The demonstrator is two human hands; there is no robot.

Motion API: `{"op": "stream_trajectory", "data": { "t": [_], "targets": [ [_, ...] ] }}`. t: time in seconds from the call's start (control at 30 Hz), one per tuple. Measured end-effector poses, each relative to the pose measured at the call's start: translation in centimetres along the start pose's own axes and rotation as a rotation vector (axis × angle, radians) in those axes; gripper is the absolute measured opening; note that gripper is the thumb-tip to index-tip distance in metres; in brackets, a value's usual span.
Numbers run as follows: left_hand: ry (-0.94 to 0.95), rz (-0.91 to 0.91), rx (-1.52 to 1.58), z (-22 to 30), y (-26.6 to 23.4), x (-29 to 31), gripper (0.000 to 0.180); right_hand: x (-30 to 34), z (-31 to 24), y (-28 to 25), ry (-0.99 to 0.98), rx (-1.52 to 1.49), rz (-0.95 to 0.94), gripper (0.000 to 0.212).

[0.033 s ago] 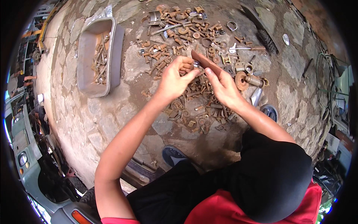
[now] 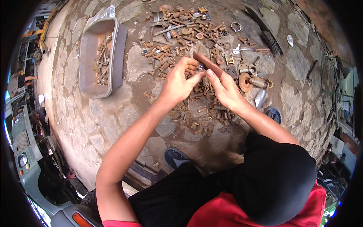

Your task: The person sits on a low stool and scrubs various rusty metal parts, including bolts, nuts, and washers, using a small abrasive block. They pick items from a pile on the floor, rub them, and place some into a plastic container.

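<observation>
My left hand (image 2: 176,83) is closed, its fingers curled round a small shiny metal part (image 2: 200,66) that is mostly hidden. A stiff reddish-brown sheet (image 2: 210,64), which looks like sandpaper, is pinched in my right hand (image 2: 227,90) with the thumb on its near side. The sheet leans over the metal part, and both thumbs nearly meet there; whether sheet and part touch I cannot tell. Below and around my hands lies a wide spread of rusty bolts (image 2: 162,53), nuts, washers and other small metal parts.
On the left stands a grey plastic bin (image 2: 116,56) with some bolts inside. A screwdriver (image 2: 251,49), a rusty shaft with a disc (image 2: 245,81) and a black-bristled brush (image 2: 271,42) lie to the right on the stone floor (image 2: 298,75). A vehicle (image 2: 28,151) stands far left.
My hands have shifted very slightly, and less of the shiny metal part shows between them. Both grips stay the same.
</observation>
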State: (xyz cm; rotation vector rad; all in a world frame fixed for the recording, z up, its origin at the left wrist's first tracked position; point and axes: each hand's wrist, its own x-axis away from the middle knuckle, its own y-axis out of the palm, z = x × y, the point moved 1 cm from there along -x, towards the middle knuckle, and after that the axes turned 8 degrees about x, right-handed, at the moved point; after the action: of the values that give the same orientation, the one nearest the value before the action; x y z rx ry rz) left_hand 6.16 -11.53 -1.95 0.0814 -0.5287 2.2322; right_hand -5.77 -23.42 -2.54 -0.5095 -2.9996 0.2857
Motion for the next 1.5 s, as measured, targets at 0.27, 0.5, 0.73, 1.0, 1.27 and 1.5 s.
{"op": "stream_trajectory", "data": {
  "t": [0.27,0.5,0.73,1.0,1.27,1.5],
  "targets": [
    [0.121,-0.029,-0.27,1.8,0.0,1.0,0.026,-0.3,-0.3,0.6,0.157,0.107,-0.026,0.046],
    [-0.173,0.082,0.016,1.3,0.7,1.4,0.026,0.0,0.1,1.2,0.243,-0.125,-0.068,0.051],
    [-0.062,0.061,0.378,2.2,-0.4,1.5,0.026,-0.2,-1.5,-0.6,-0.027,-0.098,-0.016,0.047],
    [0.07,0.096,0.464,4.2,-0.5,2.2,0.029,0.1,-5.0,-2.9,-0.095,0.247,-0.051,0.042],
    [0.237,0.152,0.283,4.2,-0.5,2.3,0.028,0.0,-5.5,-2.8,-0.112,0.286,-0.067,0.038],
    [0.223,0.116,0.025,4.6,-0.8,2.2,0.028,0.2,-5.5,-2.5,0.044,0.149,-0.087,0.04]
  ]
}}
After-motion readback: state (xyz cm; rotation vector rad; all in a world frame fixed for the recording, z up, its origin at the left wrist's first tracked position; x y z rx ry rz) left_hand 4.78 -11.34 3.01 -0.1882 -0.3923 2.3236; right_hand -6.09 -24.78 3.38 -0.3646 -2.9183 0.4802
